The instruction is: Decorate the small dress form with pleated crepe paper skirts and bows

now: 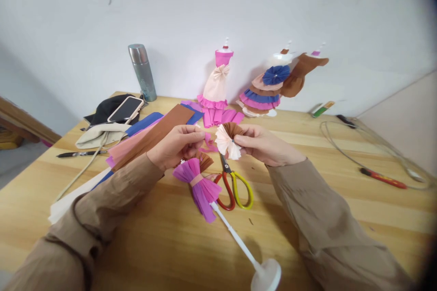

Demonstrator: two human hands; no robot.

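Note:
My right hand (264,145) pinches a round pleated paper rosette (228,142), cream with a brown part, held above the wooden table (307,218). My left hand (177,144) is closed in a pinch just left of it, fingertips near a small pink paper scrap (209,142); what it grips is too small to name. Below my hands lies a small mannequin on a white stand (239,241), dressed in purple and pink crepe paper (201,186). Red and yellow handled scissors (234,186) lie beside it.
Sheets of brown, pink and blue crepe paper (153,134) lie at left, with a phone (125,109) on dark cloth, a pen (80,154) and a steel flask (142,72). Two dressed mannequins (218,84) (273,84) stand at the wall. A wire loop (372,145) and a red tool (382,178) lie at right.

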